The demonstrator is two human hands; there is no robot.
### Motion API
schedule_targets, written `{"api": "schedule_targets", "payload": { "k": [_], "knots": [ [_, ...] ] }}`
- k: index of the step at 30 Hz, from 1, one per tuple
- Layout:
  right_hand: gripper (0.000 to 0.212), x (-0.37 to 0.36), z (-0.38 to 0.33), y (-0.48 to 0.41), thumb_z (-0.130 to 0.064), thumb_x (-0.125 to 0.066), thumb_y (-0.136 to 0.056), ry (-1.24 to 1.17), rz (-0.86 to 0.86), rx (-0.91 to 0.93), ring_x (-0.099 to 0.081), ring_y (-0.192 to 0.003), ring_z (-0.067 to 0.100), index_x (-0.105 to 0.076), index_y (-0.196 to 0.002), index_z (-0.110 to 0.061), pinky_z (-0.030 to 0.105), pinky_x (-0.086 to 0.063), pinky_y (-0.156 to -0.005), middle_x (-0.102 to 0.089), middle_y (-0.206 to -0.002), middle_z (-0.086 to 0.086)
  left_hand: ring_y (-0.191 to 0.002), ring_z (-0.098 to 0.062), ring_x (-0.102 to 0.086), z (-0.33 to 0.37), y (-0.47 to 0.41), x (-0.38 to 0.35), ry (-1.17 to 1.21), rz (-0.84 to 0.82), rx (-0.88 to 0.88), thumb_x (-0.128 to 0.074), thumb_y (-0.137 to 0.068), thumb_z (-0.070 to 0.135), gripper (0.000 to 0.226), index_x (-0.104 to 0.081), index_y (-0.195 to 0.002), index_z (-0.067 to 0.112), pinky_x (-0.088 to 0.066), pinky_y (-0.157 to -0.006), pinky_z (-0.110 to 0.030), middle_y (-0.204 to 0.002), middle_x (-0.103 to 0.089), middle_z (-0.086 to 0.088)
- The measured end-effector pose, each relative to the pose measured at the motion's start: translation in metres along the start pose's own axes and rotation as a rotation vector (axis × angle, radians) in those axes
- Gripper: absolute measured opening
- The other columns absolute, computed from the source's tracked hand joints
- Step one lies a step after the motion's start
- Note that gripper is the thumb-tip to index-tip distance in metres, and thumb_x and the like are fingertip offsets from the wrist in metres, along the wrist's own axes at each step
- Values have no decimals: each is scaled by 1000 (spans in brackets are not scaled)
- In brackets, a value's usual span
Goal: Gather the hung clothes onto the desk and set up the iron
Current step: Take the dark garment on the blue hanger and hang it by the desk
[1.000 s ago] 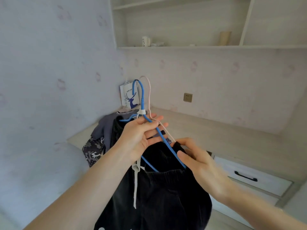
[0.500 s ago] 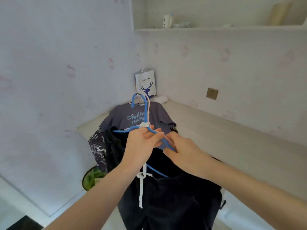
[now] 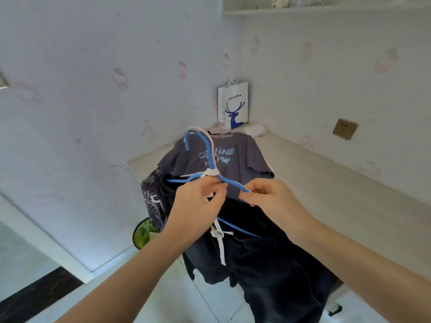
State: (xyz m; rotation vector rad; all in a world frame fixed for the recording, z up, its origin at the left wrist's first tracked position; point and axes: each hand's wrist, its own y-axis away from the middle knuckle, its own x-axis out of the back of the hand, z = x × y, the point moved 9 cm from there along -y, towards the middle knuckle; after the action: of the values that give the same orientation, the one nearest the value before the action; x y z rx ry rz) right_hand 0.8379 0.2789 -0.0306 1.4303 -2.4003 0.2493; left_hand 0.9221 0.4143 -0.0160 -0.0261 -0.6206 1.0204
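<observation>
Cropped by near edge: black trousers (image 3: 279,271). Half hidden behind patterned garment (image 3: 151,201): green round thing (image 3: 142,233). Cut by far edge: shelf (image 3: 326,10).

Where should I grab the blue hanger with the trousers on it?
Probably the neck of the blue hanger, just below the hook, where its sloping arms meet. Come from the near side, like the left hand. The dark trousers hang from the bottom bar, so their weight sits under that spot.

The blue hanger (image 3: 233,184) looks smooth and plastic-coated. The black trousers (image 3: 279,264) are coarse, matt, denim-like cloth with a white woven drawstring (image 3: 216,233). The grey T-shirt (image 3: 242,164) is soft matt cloth. A smooth paper bag (image 3: 233,106) stands at the far corner of the matt pale desk (image 3: 326,183).
</observation>
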Motion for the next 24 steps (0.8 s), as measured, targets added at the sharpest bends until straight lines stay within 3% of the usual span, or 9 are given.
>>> {"api": "schedule_targets", "payload": {
  "k": [3,6,10,13,16,18,21,24],
  "knots": [
    [18,10,1,-20,-16,-65,-86,-21,17,-4,-45,-60,11,-67,-69,-13,25,-36,-68,-48,-55,-7,-74,7,-66,-8,-13,37,8,201,-35,-65,-86,14,11,-74,-85,21,-47,-73,-7,-73,-72,17],
    [17,16,-4,-43,-15,-65,-85,-29,31,5,-47,-63,13,-68,-69,-13,28,-37,-70,-51,-56,-6,-88,-4,-59,-26,-43,68,-188,306,-131,-66,-85,19,14,-67,-95,28,-45,-80,-23,-79,-67,18],
    [20,12,-17,-75,-12,-65,-85,-7,-12,-2,-50,-63,9,-69,-66,-17,25,-39,-72,-54,-56,-7,-118,-10,-42,-74,-96,63,-356,46,-127,-60,-88,44,41,-55,-126,30,-34,-106,-41,-119,-57,14],
    [18,5,-26,-99,-10,-65,-85,-8,-54,2,-52,-62,7,-70,-68,-16,21,-39,-72,-56,-56,-7,-127,-8,-37,-102,-124,54,-426,-116,-162,-42,-86,63,53,-51,-130,34,-18,-115,-50,-128,-53,12],
    [19,-4,-32,-126,-11,-65,-85,32,-109,20,-51,-58,4,-70,-68,-17,10,-39,-64,-55,-57,-7,-101,2,-48,-121,-146,58,-457,-100,-183,-31,-86,63,38,-56,-101,38,-18,-111,-49,-97,-57,21],
    [17,-7,-39,-147,-11,-65,-85,72,-123,44,-50,-57,4,-69,-69,-16,8,-39,-59,-54,-57,-7,-84,-3,-52,-124,-157,66,-430,11,-197,-34,-90,60,33,-53,-83,33,-24,-102,-41,-77,-55,15],
    [16,-6,-55,-181,-15,-66,-86,248,-110,151,-51,-58,4,-67,-71,-21,13,-41,-61,-58,-59,-11,-73,-7,-52,-121,-175,82,-369,159,-175,-39,-89,56,33,-51,-72,30,-21,-88,-30,-63,-53,9],
    [15,-4,-70,-208,-38,-61,-85,543,-42,283,-61,-71,9,-66,-75,-28,27,-49,-72,-66,-72,-9,-75,-6,-51,-127,-200,97,-319,203,-138,-47,-89,47,26,-51,-70,29,-18,-83,-26,-61,-54,5]
  ]
}}
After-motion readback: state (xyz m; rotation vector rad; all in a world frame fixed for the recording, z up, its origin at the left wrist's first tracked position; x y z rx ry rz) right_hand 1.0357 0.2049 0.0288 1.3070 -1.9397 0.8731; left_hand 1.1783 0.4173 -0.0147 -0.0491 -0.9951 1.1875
